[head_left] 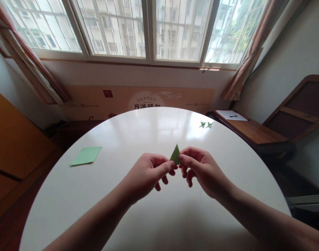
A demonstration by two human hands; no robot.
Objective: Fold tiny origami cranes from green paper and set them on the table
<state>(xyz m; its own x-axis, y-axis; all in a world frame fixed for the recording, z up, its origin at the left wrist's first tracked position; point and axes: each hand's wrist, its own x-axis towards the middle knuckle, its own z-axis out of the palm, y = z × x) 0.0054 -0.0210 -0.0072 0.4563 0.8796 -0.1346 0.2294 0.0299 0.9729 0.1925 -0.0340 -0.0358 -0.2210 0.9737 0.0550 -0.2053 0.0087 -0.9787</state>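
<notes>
Head view: just right of the frame's centre, both hands hold a folded green paper (175,155), a small triangle with its point up, lifted clear above the white round worktop (159,216). The left hand (149,172) pinches its lower left edge and the right hand (201,169) pinches its right edge; the fingers (168,166) of both are closed on the paper and the rest curl loosely underneath.

The paper looks very light and thin, likely stiffened a little by its layers. It should crease or tear easily under hard pressure. A gentle pinch at the edges or along a fold suits it best.

At left centre a flat green sheet (86,156) lies on the worktop. Two tiny folded green pieces (206,124) sit near its far right rim.
</notes>
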